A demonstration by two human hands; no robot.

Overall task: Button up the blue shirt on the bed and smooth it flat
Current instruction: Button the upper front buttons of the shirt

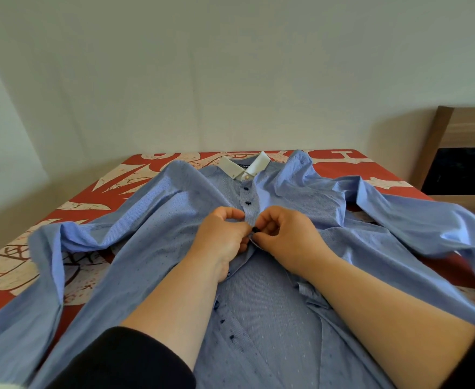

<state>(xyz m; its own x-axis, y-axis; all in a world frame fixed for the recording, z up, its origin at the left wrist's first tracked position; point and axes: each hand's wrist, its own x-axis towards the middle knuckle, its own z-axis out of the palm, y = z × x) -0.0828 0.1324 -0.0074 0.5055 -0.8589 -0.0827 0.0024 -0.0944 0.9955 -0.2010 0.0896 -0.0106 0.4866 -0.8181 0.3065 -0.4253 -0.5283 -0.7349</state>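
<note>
Right hand [285, 237] pinches one dark button [255, 229] at the placket; left hand [223, 237] grips the facing fabric edge, fingers curled. Both hands meet at mid-chest of the blue shirt [273, 318]. Count: two buttons fastened above the hands, at least three loose below (lower ones blurred). One white collar [246, 164] lies at the far end. Both sleeves spread outward, the left one rumpled. Shirt lies front-up on the bed [96, 189], red patterned cover. A wooden headboard [461, 147] stands far right.
</note>
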